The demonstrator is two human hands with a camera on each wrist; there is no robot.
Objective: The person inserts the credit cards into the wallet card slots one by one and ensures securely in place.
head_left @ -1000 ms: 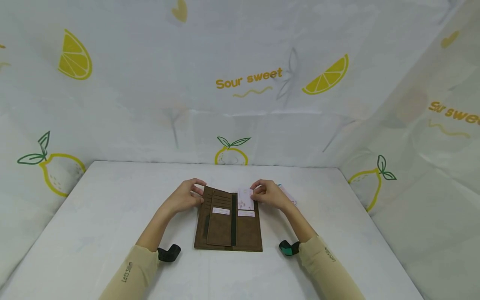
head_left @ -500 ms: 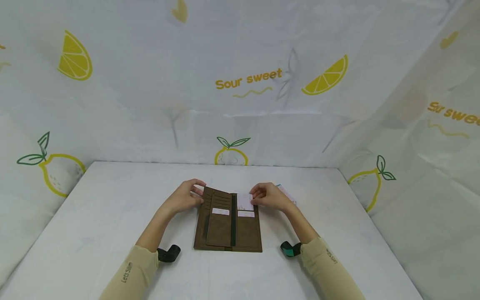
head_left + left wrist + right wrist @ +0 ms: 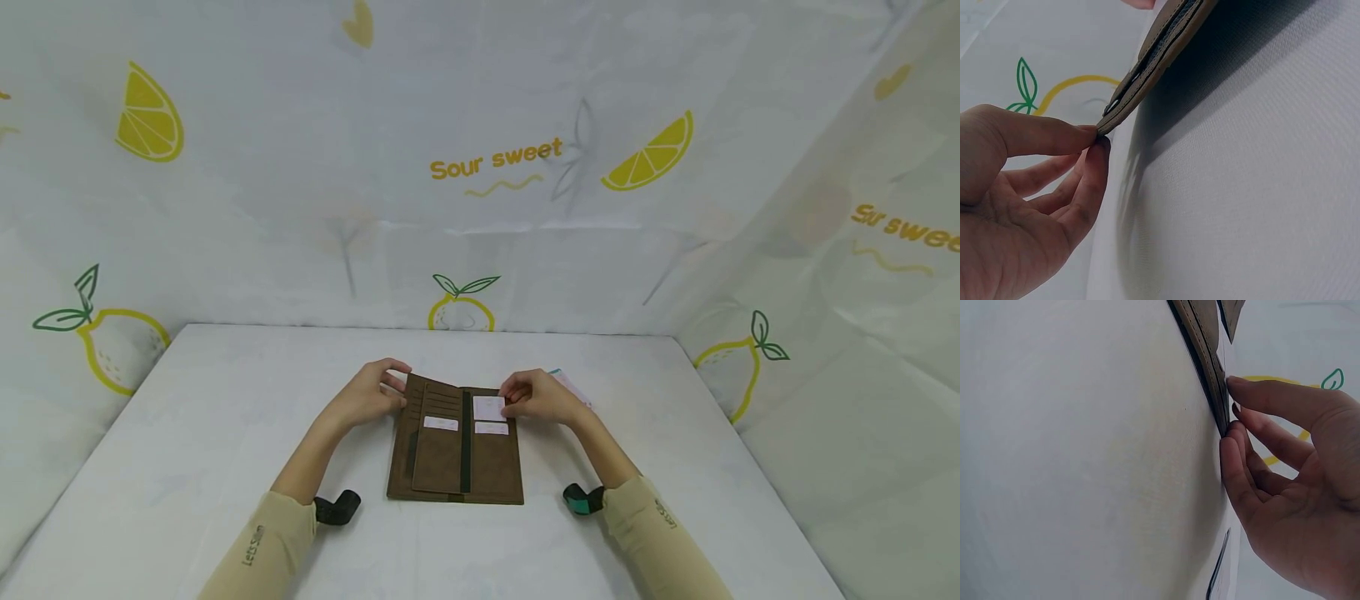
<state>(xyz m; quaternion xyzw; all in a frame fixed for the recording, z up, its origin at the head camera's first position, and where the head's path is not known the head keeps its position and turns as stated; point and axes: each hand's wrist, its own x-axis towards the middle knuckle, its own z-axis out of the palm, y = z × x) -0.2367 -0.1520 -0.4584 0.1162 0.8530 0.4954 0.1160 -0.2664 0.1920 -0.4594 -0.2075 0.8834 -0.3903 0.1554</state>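
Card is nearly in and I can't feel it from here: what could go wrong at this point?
The card could snag or bend on the slot edge, since the right hand pushes it with fingertips only. The left hand merely pinches the wallet at one far corner, so it could slide or pivot on the table.

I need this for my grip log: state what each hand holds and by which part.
The left hand pinches the far left corner of the open brown wallet. The right hand holds the white card by its right edge, against the wallet's far right corner.
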